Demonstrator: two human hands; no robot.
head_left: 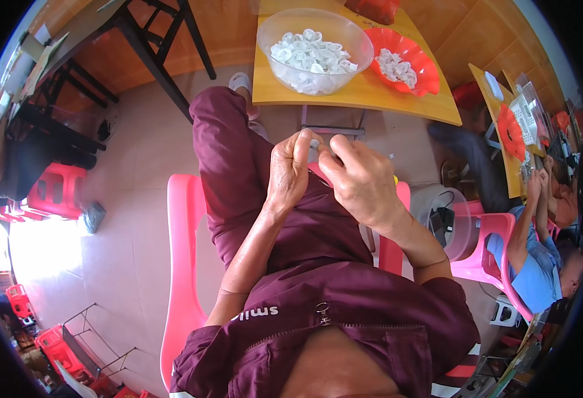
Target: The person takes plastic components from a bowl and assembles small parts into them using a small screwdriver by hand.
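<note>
My left hand [290, 167] pinches a small whitish piece [314, 144] between thumb and fingers, above my lap. Close beside it, my right hand [364, 178] is closed with its fingertips turned toward the piece. What the right fingers hold, if anything, is hidden. Beyond my hands stands a yellow wooden table [364, 106]. On it a large clear plastic bowl [265, 56] holds a heap of small white parts [314, 53]. Next to it, a red scalloped dish [426, 66] contains more white parts [397, 68].
I sit in a pink plastic chair [184, 252]. A clear tub [464, 232] with dark items is at my right. Farther right, a person in blue [533, 265] works at another table [497, 109]. A dark-legged table [162, 60] stands at the far left, red stools [56, 189] nearer.
</note>
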